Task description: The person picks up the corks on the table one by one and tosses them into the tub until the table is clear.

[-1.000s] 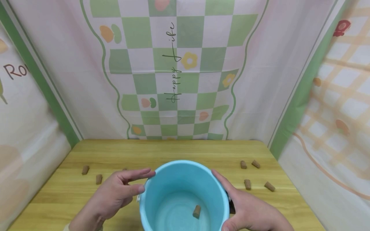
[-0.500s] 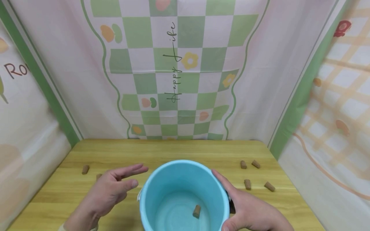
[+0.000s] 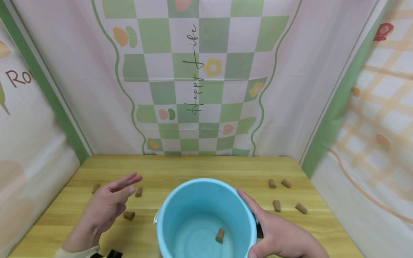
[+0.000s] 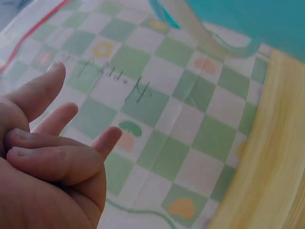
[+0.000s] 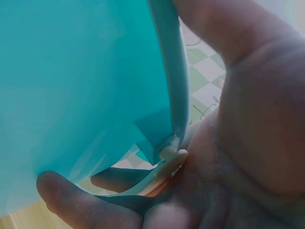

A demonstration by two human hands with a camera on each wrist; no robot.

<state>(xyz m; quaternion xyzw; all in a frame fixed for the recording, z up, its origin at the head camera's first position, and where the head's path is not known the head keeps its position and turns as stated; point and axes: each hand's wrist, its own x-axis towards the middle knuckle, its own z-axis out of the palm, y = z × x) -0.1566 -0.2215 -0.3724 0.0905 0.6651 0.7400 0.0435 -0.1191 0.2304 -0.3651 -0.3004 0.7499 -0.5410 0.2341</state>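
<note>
Blue bucket (image 3: 184, 200) at 6 o'clock, brown cork (image 3: 219, 235) inside — your right hand (image 3: 280, 231) grips its 3 o'clock side; your left hand (image 3: 104, 206), half-uncurled at 8, holds nothing. Woodgrain table (image 3: 206, 167), checked cloth (image 3: 213, 91) at 12.

Lit bright & even in head view, w/ soft shade on table (image 3: 206, 166) by bucket (image 3: 200, 200). Dimmer, hazier in wrist views; shadowed on right grip (image 5: 238, 157), sl. soft.

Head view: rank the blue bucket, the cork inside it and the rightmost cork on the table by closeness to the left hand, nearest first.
1. Blue bucket: right of the left hand.
2. Cork inside it: on the bucket's floor.
3. Rightmost cork: right side of the table.
</note>
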